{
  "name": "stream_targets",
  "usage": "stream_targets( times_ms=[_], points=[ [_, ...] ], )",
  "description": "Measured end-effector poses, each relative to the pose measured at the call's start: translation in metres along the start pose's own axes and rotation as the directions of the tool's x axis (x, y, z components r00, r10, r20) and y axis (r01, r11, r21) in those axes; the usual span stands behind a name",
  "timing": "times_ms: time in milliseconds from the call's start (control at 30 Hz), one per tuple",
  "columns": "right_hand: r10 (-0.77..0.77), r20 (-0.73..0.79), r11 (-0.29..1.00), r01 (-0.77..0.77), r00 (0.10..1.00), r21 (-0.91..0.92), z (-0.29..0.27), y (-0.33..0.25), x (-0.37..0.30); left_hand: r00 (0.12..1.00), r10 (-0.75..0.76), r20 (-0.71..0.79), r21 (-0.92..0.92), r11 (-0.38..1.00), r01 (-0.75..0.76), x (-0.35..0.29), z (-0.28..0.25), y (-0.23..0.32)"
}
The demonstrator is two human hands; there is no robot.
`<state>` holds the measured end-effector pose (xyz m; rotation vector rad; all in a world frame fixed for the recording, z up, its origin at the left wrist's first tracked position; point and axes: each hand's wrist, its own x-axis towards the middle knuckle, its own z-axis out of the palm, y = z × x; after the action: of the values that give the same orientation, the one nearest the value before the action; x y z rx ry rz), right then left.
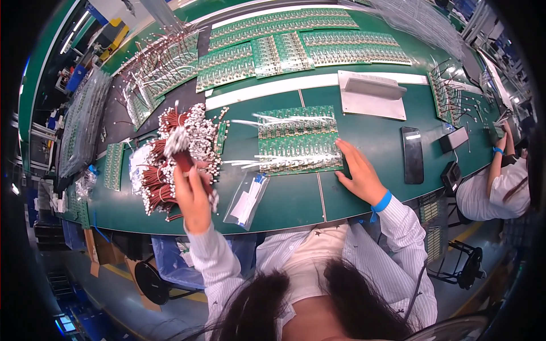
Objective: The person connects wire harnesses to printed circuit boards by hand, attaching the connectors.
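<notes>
My left hand (195,202) is closed around a bundle of red-brown wires (183,161) with white connector ends, held over a heap of similar wire bundles (199,128). The bundle's top looks blurred. My right hand (362,177) is open, its fingers at the right edge of a green circuit board panel (298,136). Two rows of white wires (296,159) lie across that panel, their loose ends sticking out past its left side. Between my hands and nearer to me rests a clear plastic bag (246,202) with white and blue pieces inside.
Behind the panel stands a metal angle fixture (372,95). A black phone (412,155) and a small box (454,138) lie to the right. Many circuit board panels (284,54) line the back; wired boards (162,74) stand back left. Another person (495,182) sits at the far right.
</notes>
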<state>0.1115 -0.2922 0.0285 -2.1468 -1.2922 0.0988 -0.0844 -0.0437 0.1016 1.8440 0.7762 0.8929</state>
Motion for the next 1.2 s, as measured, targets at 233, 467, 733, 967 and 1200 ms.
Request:
stream_targets(
  times_ms=[233, 467, 733, 967, 1200],
  points=[
    [0.043, 0.008, 0.983, -0.041, 0.999, -0.180, -0.007, 0.006, 0.009, 0.836, -0.297, 0.462, -0.231, 0.870, 0.436, -0.082, -0.013, -0.023],
    [-0.076, 0.109, 0.989, 0.089, 0.991, -0.120, -0.012, 0.018, 0.020, 0.846, -0.248, 0.473, -0.282, 0.866, 0.412, -0.093, 0.008, -0.055],
    [-0.034, 0.131, 0.990, 0.052, 0.991, -0.133, -0.022, 0.033, 0.023, 0.900, -0.210, 0.381, -0.402, 0.839, 0.366, -0.063, 0.035, -0.077],
    [-0.056, 0.121, 0.997, 0.062, 0.991, -0.047, -0.022, 0.042, 0.025, 0.959, -0.227, 0.169, -0.495, 0.822, 0.282, -0.038, 0.064, -0.089],
    [-0.098, 0.087, 0.995, 0.099, 0.991, 0.000, -0.011, 0.040, 0.033, 0.943, -0.319, 0.094, -0.422, 0.845, 0.328, 0.006, 0.097, -0.094]
  ],
)
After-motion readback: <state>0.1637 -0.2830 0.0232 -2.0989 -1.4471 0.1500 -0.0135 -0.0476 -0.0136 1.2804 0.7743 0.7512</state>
